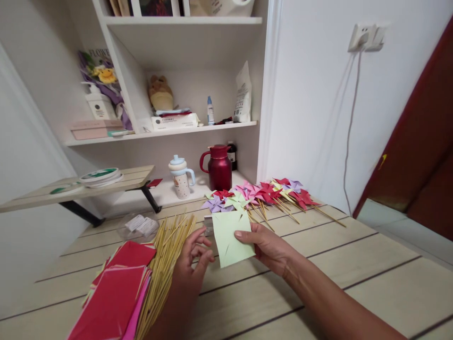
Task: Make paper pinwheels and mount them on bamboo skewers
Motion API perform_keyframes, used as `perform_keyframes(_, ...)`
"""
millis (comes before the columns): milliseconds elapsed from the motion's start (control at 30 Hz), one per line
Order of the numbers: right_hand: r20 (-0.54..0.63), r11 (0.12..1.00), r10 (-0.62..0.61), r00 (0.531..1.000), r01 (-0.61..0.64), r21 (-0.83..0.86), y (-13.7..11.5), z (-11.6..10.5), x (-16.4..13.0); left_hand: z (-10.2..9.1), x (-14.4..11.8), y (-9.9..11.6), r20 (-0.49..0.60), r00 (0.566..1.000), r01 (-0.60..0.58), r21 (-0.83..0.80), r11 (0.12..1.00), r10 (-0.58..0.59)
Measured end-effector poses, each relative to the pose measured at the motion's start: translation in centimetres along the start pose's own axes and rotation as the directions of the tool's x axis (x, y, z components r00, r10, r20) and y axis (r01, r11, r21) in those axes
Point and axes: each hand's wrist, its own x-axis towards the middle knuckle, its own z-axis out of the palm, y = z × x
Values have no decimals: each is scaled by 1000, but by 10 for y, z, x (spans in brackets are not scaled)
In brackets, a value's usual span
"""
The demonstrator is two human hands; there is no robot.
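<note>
Between the thumb and fingers of my right hand (264, 243) is a square of pale green paper (230, 250) with short slits cut near its corners. My left hand (194, 257) hovers just left of the paper, its fingers loosely curled and apart, with nothing in it. Beside that hand lies a bundle of thin yellow sticks (170, 250). A stack of red paper squares (113, 293), with pink and other colours beneath, is at the left. Behind the green paper, finished paper pinwheels (269, 192) on sticks lie in a heap.
A red thermos jug (220, 170) and a light cup with a blue handle (181, 179) stand at the back below the shelves (184, 130). At the left, a small raised stand (138, 177) carries tape rolls (101, 175). A clear round container (138, 226) holds white labelled packets.
</note>
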Motion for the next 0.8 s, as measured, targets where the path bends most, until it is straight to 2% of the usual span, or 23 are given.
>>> perform_keyframes(167, 43, 1000, 9, 999, -8, -30, 1, 4, -2, 2, -2, 5, -2, 998, -70, 4, 998, 70)
perform_keyframes(367, 32, 996, -15, 999, 18, -84, 1, 7, -6, -1, -3, 19, 65, 982, -190, 236, 953, 179)
perform_keyframes(533, 51, 992, -13, 999, 19, -123, 3, 14, -10, 0, -7, 22, 85, 990, -129, 274, 953, 110)
perform_keyframes(700, 35, 988, -32, 999, 37, -151, 5, 19, -11, 1, -8, 24, 72, 992, -122, 258, 958, 107)
perform_keyframes(800, 38, 988, -38, 999, 44, -150, 5, 19, -11, 3, -8, 26, 31, 999, -33, 189, 981, 27)
